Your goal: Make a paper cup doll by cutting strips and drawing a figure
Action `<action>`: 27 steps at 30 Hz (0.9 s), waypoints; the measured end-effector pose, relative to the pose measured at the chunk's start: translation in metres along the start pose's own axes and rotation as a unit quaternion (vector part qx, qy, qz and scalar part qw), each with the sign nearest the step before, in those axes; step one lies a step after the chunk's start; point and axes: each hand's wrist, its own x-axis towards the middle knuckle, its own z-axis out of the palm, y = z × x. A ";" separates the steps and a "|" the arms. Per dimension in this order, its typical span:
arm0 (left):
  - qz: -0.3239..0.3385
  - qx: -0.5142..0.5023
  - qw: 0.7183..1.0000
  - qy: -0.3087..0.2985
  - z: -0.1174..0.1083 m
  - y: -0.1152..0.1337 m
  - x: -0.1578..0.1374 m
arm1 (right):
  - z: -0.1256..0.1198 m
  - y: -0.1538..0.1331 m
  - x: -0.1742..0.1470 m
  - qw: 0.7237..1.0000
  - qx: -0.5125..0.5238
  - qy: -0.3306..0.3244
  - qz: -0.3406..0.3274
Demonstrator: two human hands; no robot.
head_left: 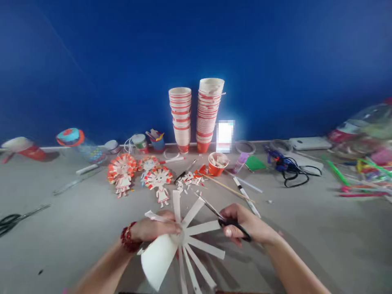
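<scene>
My left hand (pixel 161 226), with a red beaded bracelet at its wrist, grips a white paper cup (pixel 159 259) near its round base. Much of the cup's wall is slit into long strips that fan outward, while a wide uncut part hangs at the lower left. Black-handled scissors (pixel 234 224) are in my right hand (pixel 245 224), fingers through the loops. Their blades point up and left, with the tips close to the end of an upper strip. Beyond my hands lie paper dolls with orange-and-white fringed heads, one of them a small doll (pixel 161 183).
Two tall stacks of paper cups, a left stack (pixel 180 118) and a right stack (pixel 208 114), stand by the blue wall. Paper scraps (pixel 190 181) lie near an orange cup (pixel 218 163). A marker (pixel 246 196), a glue gun (pixel 283 163) and other scissors (pixel 21 218) are around.
</scene>
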 end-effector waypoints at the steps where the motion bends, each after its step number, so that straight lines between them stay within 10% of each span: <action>1: -0.003 -0.004 1.000 0.002 0.001 0.000 0.000 | 0.000 0.001 0.000 1.000 0.002 -0.001 0.002; 19: 0.033 -0.003 0.998 -0.057 -0.005 0.000 0.003 | -0.011 0.017 0.001 0.988 -0.126 0.081 -0.026; 27: 0.034 0.027 0.993 -0.109 -0.004 0.010 0.005 | -0.011 0.011 0.001 0.998 -0.056 -0.034 0.010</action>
